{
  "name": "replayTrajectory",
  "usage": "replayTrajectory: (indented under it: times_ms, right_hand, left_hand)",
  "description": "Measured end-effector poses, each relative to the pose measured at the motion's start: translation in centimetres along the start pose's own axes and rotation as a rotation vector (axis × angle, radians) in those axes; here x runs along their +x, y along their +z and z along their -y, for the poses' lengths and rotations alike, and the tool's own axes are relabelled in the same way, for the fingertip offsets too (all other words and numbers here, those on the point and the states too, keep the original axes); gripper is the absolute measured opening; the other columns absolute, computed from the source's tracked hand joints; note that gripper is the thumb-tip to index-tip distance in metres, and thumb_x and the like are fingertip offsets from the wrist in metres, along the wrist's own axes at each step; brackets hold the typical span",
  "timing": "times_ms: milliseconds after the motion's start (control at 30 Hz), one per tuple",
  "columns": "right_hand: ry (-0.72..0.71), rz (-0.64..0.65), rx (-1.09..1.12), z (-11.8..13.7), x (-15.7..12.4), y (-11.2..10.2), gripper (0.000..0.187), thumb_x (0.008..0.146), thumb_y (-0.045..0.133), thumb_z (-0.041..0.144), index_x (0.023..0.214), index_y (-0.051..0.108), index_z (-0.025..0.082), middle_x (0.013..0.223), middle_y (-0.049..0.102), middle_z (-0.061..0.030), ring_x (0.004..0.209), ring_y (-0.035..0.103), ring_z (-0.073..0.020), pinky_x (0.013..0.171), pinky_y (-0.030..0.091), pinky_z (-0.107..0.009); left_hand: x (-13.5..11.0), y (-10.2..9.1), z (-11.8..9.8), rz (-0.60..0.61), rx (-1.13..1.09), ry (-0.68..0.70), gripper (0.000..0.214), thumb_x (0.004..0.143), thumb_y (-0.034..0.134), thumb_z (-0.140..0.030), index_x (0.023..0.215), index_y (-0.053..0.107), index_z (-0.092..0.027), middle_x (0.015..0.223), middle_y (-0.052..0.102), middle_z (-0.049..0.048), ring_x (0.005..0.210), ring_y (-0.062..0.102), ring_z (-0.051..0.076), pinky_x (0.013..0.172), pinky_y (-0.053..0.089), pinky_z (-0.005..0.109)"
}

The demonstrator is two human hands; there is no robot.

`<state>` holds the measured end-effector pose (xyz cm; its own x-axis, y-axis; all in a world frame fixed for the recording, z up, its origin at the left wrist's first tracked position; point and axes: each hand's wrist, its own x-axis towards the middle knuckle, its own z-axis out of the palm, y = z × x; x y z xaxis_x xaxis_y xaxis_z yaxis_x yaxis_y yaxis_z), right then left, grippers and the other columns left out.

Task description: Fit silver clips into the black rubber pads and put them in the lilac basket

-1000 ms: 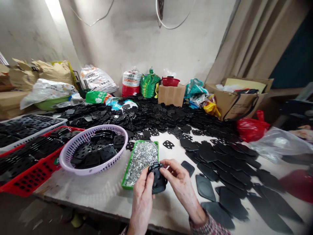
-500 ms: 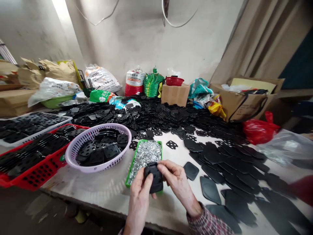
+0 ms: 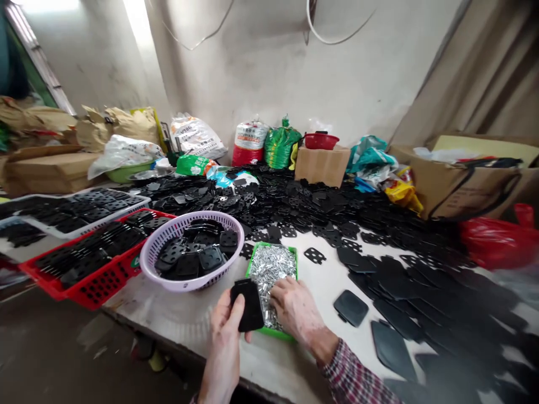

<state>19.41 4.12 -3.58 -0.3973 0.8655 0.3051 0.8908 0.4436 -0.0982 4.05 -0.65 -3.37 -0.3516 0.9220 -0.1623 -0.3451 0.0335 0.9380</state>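
Note:
My left hand (image 3: pixel 227 321) is closed on a flat black plastic plate (image 3: pixel 248 306), thumb across its face, held up by the tray's left side. A smooth face of the plate with a small tab on top is towards me. My right hand (image 3: pixel 296 308) reaches into a green tray (image 3: pixel 275 333) full of small silvery metal pins (image 3: pixel 273 264). Its fingers are curled down and together among the pins, and the fingertips are hidden. Just right of the tray lies a separate smooth black plate (image 3: pixel 351 308); behind it is a black plate with holes (image 3: pixel 314 256).
Left of the tray stand a purple basket (image 3: pixel 148 261) and a red basket (image 3: pixel 90 286), both holding black pieces. Black plates (image 3: pixel 404 303) overlap across the right side. A heap of black parts (image 3: pixel 286 196) covers the back, before bags and a cardboard box (image 3: pixel 322 167).
My right hand has let go of the black plate and moved down into the pins. The left hand has shifted slightly left with the plate, now showing a smooth face. The view has turned left.

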Motion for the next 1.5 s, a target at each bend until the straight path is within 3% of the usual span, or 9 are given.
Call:
replayTrajectory:
  times_ms: [167, 333, 467, 633, 800, 933, 1133, 1367, 1500]
  right_hand:
    - [-0.052, -0.029, -0.008, -0.8, -0.3, 0.4, 0.015, 0.087, 0.063, 0.006, 0.079, 0.064, 0.019, 0.082, 0.063, -0.0049, 0.08, 0.056, -0.0238, 0.069, 0.036, -0.034]
    - [-0.068, -0.075, 0.099, -0.6, -0.2, 0.6, 0.017, 0.085, 0.06, 0.004, 0.077, 0.064, 0.019, 0.081, 0.063, -0.0044, 0.079, 0.057, -0.023, 0.069, 0.041, -0.033]
    - [0.029, -0.163, 0.439, -1.4, -0.2, -0.4, 0.021, 0.091, 0.054, 0.009, 0.082, 0.068, 0.02, 0.087, 0.066, -0.003, 0.078, 0.062, -0.0182, 0.069, 0.048, -0.028]
    - [0.123, -0.17, 0.624, -2.5, -0.3, -1.4, 0.025, 0.092, 0.051, 0.017, 0.083, 0.074, 0.021, 0.079, 0.067, -0.0029, 0.069, 0.062, -0.0174, 0.062, 0.048, -0.027]
    - [0.304, -0.219, 1.287, -2.2, -0.8, -3.2, 0.019, 0.086, 0.066, 0.034, 0.094, 0.072, 0.018, 0.084, 0.069, -0.0036, 0.076, 0.062, -0.0188, 0.067, 0.051, -0.028]
    - [0.332, -0.183, 1.546, -1.3, -1.8, -4.2, 0.02, 0.082, 0.075, 0.036, 0.09, 0.073, 0.018, 0.085, 0.07, -0.0034, 0.075, 0.061, -0.0172, 0.073, 0.05, -0.028]
    - [0.349, -0.25, 1.625, -0.8, -2.7, -3.6, 0.014, 0.083, 0.076, 0.03, 0.087, 0.075, 0.016, 0.084, 0.069, -0.0039, 0.078, 0.058, -0.0179, 0.074, 0.044, -0.027]
    - [0.448, -0.405, 1.695, -0.4, -3.2, -3.5, 0.013, 0.079, 0.08, 0.027, 0.083, 0.075, 0.017, 0.083, 0.069, -0.0026, 0.08, 0.058, -0.0173, 0.078, 0.043, -0.026]
    - [0.473, -0.469, 1.688, 0.1, -3.7, -3.4, 0.013, 0.082, 0.077, 0.03, 0.083, 0.073, 0.018, 0.086, 0.071, -0.0036, 0.081, 0.061, -0.0179, 0.08, 0.045, -0.027]
  left_hand:
    - [-0.7, 0.8, 0.1, 0.029, 0.054, -0.037, 0.05, 0.078, 0.068, -0.048, 0.12, 0.063, -0.021, 0.12, 0.065, 0.011, 0.081, 0.064, 0.02, 0.049, 0.046, 0.022]
    - [-1.0, 1.0, -0.5, 0.065, 0.112, -0.003, 0.046, 0.08, 0.066, -0.047, 0.116, 0.065, -0.019, 0.112, 0.066, 0.0111, 0.08, 0.063, 0.021, 0.045, 0.044, 0.022]
    - [-0.8, 0.7, -0.3, 0.073, 0.124, 0.025, 0.047, 0.076, 0.069, -0.05, 0.112, 0.067, -0.019, 0.101, 0.068, 0.0094, 0.071, 0.062, 0.019, 0.043, 0.042, 0.021]
    - [-0.8, 1.0, 0.5, 0.155, 0.118, 0.003, 0.047, 0.078, 0.068, -0.051, 0.113, 0.066, -0.02, 0.096, 0.068, 0.0077, 0.066, 0.059, 0.017, 0.043, 0.042, 0.022]
    - [-1.2, 1.5, 0.7, 0.17, 0.137, -0.022, 0.046, 0.078, 0.068, -0.048, 0.113, 0.067, -0.019, 0.104, 0.066, 0.009, 0.069, 0.059, 0.017, 0.042, 0.04, 0.021]
    - [-1.6, 2.0, 1.0, 0.264, -0.014, -0.118, 0.047, 0.078, 0.07, -0.046, 0.117, 0.065, -0.02, 0.108, 0.067, 0.0087, 0.07, 0.058, 0.015, 0.043, 0.039, 0.021]
    - [-2.4, 2.8, 0.9, 0.453, -0.161, -0.21, 0.033, 0.087, 0.065, -0.037, 0.115, 0.064, -0.02, 0.098, 0.066, 0.0043, 0.065, 0.048, 0.009, 0.043, 0.035, 0.018]
    - [-2.8, 3.3, 0.8, 0.475, -0.02, -0.077, 0.031, 0.087, 0.064, -0.038, 0.113, 0.064, -0.022, 0.093, 0.067, 0.0024, 0.072, 0.057, 0.014, 0.046, 0.047, 0.021]
    - [-2.9, 3.6, 0.9, 0.436, 0.063, -0.029, 0.034, 0.083, 0.068, -0.04, 0.112, 0.065, -0.022, 0.102, 0.069, 0.0046, 0.082, 0.063, 0.02, 0.053, 0.055, 0.024]
